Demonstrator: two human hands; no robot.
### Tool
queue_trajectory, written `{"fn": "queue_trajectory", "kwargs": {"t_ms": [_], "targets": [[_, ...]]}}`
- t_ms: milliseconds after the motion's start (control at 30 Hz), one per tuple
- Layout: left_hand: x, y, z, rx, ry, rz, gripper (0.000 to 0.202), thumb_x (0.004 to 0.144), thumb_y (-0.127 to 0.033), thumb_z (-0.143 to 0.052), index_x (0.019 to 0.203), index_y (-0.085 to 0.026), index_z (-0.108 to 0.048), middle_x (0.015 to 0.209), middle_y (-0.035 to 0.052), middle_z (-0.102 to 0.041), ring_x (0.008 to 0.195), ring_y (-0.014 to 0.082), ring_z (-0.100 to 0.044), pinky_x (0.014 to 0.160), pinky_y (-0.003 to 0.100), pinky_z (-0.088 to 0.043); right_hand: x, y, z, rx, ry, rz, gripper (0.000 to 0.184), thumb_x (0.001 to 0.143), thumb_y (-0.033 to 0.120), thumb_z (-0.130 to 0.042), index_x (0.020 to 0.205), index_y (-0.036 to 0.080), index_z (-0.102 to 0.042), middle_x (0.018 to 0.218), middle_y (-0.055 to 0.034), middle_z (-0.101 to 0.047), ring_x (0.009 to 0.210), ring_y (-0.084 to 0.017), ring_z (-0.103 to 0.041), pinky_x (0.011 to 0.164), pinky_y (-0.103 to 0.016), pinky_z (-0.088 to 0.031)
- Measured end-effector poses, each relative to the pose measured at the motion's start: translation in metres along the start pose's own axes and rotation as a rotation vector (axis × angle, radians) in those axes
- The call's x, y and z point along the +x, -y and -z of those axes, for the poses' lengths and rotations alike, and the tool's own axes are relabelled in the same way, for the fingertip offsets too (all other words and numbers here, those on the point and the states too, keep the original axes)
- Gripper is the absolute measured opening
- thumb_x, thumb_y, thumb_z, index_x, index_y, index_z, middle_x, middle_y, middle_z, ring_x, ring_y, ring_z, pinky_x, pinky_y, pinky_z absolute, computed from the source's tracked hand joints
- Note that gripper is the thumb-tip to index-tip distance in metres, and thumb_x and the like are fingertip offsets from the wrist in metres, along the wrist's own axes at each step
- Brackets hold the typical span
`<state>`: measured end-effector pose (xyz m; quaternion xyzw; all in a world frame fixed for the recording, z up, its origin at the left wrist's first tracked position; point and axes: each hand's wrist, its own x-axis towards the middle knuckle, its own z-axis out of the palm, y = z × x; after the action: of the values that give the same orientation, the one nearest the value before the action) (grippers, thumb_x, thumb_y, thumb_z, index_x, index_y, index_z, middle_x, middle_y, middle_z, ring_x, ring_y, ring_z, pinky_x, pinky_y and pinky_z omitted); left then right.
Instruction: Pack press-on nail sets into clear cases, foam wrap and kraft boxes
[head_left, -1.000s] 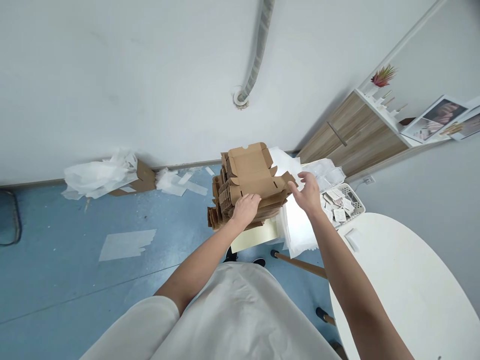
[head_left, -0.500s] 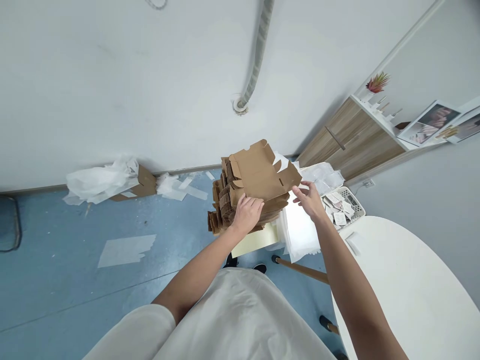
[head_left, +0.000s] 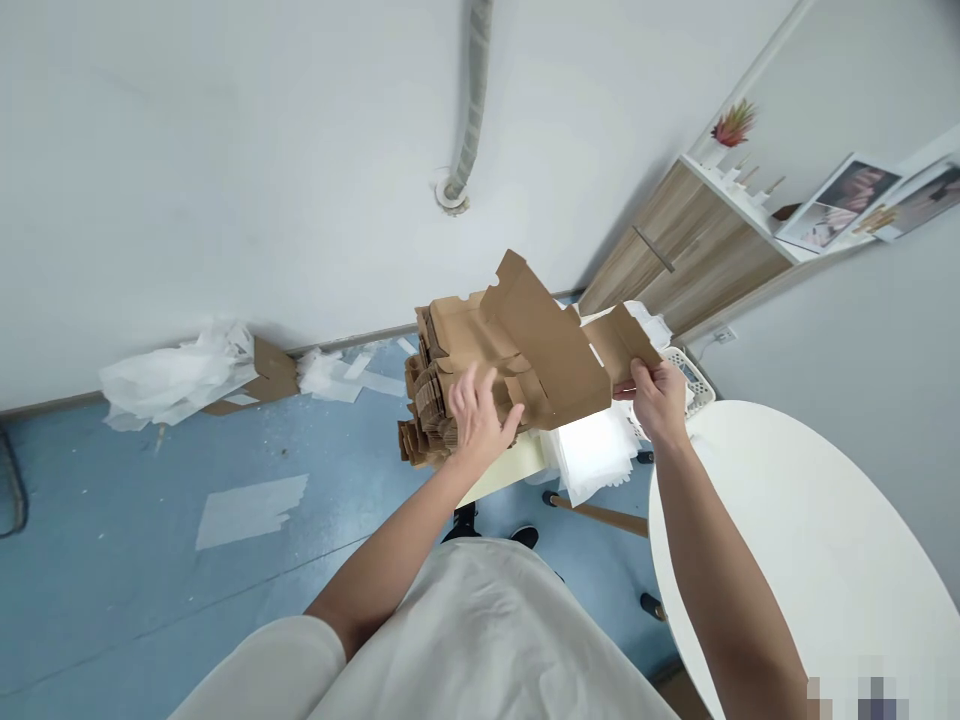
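A flat unfolded brown cardboard box blank (head_left: 555, 350) is lifted at a tilt above a stack of the same cardboard blanks (head_left: 439, 385). My right hand (head_left: 658, 398) pinches its right flap, fingers closed on the card. My left hand (head_left: 480, 415) is under the blank's near left edge, fingers spread and touching it, just above the stack. The stack rests on a small pale stool or table (head_left: 504, 465).
A round white table (head_left: 795, 560) is at the right. White tissue sheets (head_left: 592, 455) and a white basket (head_left: 694, 380) of small cards lie behind the stack. Crumpled white paper and a cardboard box (head_left: 195, 375) sit by the wall. A wooden cabinet (head_left: 697, 255) stands at the back right.
The top blank has been raised off the stack and tilted up to the right. My right hand closed on its right flap; my left hand slid under its near edge.
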<state>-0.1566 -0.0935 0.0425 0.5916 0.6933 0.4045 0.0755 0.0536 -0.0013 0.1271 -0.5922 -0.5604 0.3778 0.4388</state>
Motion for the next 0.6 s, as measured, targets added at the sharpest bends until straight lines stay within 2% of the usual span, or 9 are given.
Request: {"fn": "queue_trajectory", "kwargs": {"t_ms": [100,200,267,333,433,600], "targets": [[-0.002,-0.009,-0.018,-0.1,0.057,0.129,0.081,0.07,-0.047,-0.055,0.132,-0.013,-0.016,0.137,0.0198,-0.017,0.124,0.0331,-0.022,0.096,0.053,-0.02,-0.011,-0.012,0.042,0.16,-0.137,-0.025,0.026,0.07,0.04,-0.055,0.079,0.016,-0.053,0.051,0.0049,-0.051,0.042,-0.008,-0.05,0.041,-0.02,-0.044],[-0.008,-0.032,-0.047,-0.335,0.246,0.192,0.086,0.07,-0.044,-0.057,0.134,-0.017,-0.006,0.134,0.0188,-0.026,0.112,0.0274,-0.043,0.091,0.046,-0.032,-0.032,-0.029,0.09,0.314,-0.281,-0.037,0.025,0.068,0.038,-0.059,0.081,0.018,-0.054,0.058,0.0044,-0.053,0.048,-0.007,-0.051,0.045,-0.019,-0.043],[-0.014,-0.055,-0.068,-0.516,0.398,0.223,0.077,0.073,-0.039,-0.056,0.133,-0.018,-0.012,0.124,0.0166,-0.042,0.095,0.0211,-0.056,0.083,0.038,-0.041,-0.051,-0.044,0.124,0.373,-0.378,-0.044,0.026,0.067,0.036,-0.06,0.085,0.018,-0.055,0.066,0.0028,-0.056,0.054,-0.007,-0.053,0.049,-0.019,-0.044],[-0.022,-0.082,-0.089,-0.638,0.533,0.237,0.061,0.074,-0.034,-0.054,0.127,-0.018,-0.028,0.106,0.012,-0.057,0.08,0.0164,-0.06,0.073,0.031,-0.045,-0.075,-0.061,0.157,0.399,-0.474,-0.058,0.029,0.066,0.036,-0.06,0.088,0.02,-0.054,0.072,0.0018,-0.057,0.059,-0.008,-0.055,0.052,-0.02,-0.044],[-0.041,-0.127,-0.116,-0.659,0.672,0.165,0.038,0.074,-0.025,-0.052,0.11,-0.017,-0.047,0.085,0.005,-0.063,0.07,0.0129,-0.059,0.065,0.025,-0.046,-0.118,-0.092,0.204,0.363,-0.611,-0.106,0.036,0.066,0.036,-0.059,0.097,0.022,-0.049,0.075,0.0026,-0.057,0.059,-0.008,-0.054,0.052,-0.021,-0.043],[-0.087,-0.197,-0.151,-0.505,0.768,-0.128,0.03,0.075,-0.02,-0.046,0.105,-0.02,-0.05,0.086,0.0027,-0.06,0.064,0.0105,-0.056,0.061,0.022,-0.044,-0.194,-0.144,0.268,0.168,-0.785,-0.235,0.034,0.072,0.042,-0.049,0.099,0.021,-0.046,0.081,-0.0005,-0.056,0.067,-0.012,-0.054,0.054,-0.023,-0.043]]}}
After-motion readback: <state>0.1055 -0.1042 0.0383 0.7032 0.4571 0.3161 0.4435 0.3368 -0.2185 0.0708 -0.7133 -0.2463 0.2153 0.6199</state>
